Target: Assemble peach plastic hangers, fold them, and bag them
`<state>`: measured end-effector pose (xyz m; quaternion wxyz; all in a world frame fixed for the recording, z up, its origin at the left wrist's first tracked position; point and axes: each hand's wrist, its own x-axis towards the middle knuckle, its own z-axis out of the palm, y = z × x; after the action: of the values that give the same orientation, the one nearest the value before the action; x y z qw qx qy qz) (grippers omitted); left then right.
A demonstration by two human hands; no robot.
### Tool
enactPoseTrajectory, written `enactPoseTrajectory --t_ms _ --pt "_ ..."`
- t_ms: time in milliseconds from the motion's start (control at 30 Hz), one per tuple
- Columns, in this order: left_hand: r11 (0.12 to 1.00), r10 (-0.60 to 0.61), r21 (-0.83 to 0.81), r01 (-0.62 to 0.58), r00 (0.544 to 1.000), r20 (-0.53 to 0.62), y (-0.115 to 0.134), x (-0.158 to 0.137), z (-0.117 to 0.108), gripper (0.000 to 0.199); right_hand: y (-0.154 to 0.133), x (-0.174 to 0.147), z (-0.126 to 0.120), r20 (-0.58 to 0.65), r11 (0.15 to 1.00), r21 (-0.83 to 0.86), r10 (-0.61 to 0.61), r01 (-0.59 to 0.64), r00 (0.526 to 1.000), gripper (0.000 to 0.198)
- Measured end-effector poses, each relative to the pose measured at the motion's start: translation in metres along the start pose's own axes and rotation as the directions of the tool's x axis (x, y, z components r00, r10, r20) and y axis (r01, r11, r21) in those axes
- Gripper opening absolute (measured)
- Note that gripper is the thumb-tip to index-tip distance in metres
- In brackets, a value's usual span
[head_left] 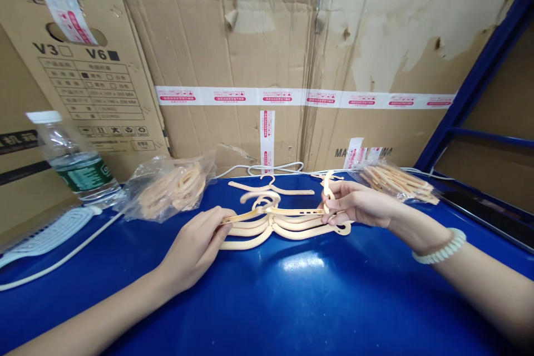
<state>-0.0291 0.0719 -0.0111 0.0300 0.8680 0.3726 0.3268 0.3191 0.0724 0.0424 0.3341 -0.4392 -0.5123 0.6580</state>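
Observation:
A cream plastic clothes hanger (pixel 298 212) is stretched between my two hands, just above the table. My left hand (pixel 200 242) pinches its left arm near the end. At the other end, my right hand (pixel 354 206) has its fingers closed around the right tip, where a curved cream piece (pixel 328 184) stands up; whether that piece is joined to the hanger I cannot tell. Several similar hangers (pixel 250 243) lie stacked beneath and in front, partly hidden by the held one. Farther back lies a separate hanger (pixel 272 186) with its small hook upward.
Clear bags with cream parts stand at the left (pixel 177 186) and right (pixel 394 181). A water bottle (pixel 79 161), a pale hairbrush (pixel 50 233) and a white cable (pixel 62 270) are on the left. Cardboard (pixel 233 39) walls the back of the blue table (pixel 267 306).

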Motion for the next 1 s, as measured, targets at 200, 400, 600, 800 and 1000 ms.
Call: enactPoseTrajectory --t_ms 200,400,600,800,1000 --pt "1.0 -0.003 0.015 0.002 1.0 0.019 -0.001 -0.001 0.001 0.022 0.002 0.002 0.0 -0.067 0.999 -0.037 -0.028 0.025 0.997 0.023" --pt "1.0 -0.001 0.021 0.001 1.0 0.029 -0.001 0.0 0.0 0.023 0.004 0.003 0.003 -0.083 0.998 -0.065 -0.015 0.009 0.996 0.024" --pt "0.999 -0.028 -0.017 0.028 0.999 0.043 -0.001 -0.001 0.001 0.022 0.006 0.005 0.017 -0.197 0.963 -0.231 -0.187 0.14 0.962 0.031" --pt "0.996 -0.068 -0.059 0.072 0.995 0.07 -0.002 -0.002 0.002 0.023 0.005 0.003 0.027 -0.223 0.886 -0.342 -0.4 0.313 0.889 0.034" --pt "0.998 -0.051 -0.037 0.053 0.997 0.056 -0.004 -0.003 0.004 0.022 0.004 0.0 0.029 -0.212 0.849 -0.39 -0.459 0.356 0.863 0.027"
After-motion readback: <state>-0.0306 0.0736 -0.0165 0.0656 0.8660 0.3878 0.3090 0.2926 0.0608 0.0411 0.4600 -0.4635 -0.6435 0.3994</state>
